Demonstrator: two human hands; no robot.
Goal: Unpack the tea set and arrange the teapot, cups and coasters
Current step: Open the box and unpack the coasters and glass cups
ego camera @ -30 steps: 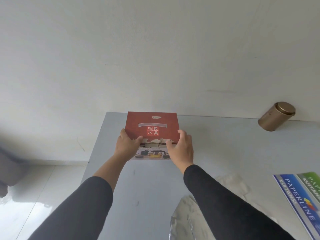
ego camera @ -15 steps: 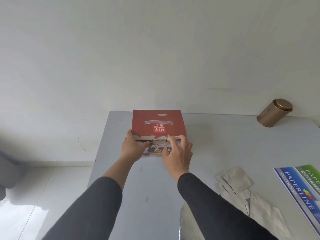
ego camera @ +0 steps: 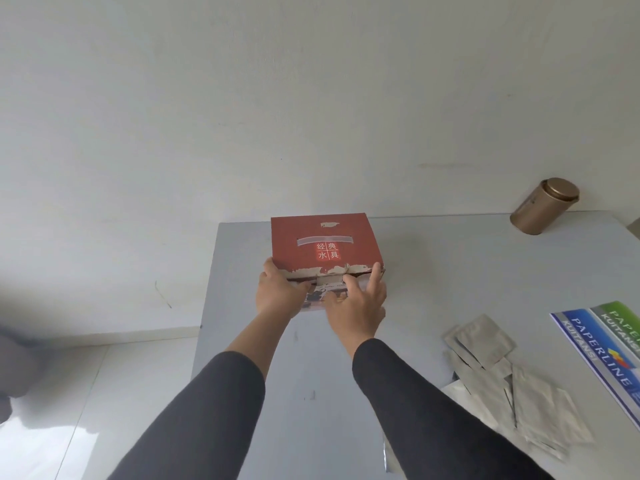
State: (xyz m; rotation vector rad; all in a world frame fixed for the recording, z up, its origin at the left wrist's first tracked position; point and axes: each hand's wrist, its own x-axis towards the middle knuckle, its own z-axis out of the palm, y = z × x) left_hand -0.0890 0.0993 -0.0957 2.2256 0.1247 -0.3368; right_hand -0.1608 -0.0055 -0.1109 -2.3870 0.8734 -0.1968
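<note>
A red cardboard tea set box point(ego camera: 323, 242) with white characters on its lid sits near the back left corner of the grey table point(ego camera: 433, 258). Its lid is down, and the front lip is torn. My left hand point(ego camera: 277, 292) grips the box's front left corner, thumb at the lid's edge. My right hand point(ego camera: 358, 306) is at the front right, with fingertips curled under the lid's front flap. Teapot, cups and coasters are hidden from view.
A gold cylindrical tin point(ego camera: 543, 206) stands at the back right against the wall. Several silver foil sachets point(ego camera: 485, 344) lie on the right. A blue and green paper ream point(ego camera: 609, 344) lies at the right edge. The table's left edge drops to the floor.
My right hand has shifted from the box's front right corner to the lid's front flap, fingertips now tucked under it. My left hand stays on the front left corner.
</note>
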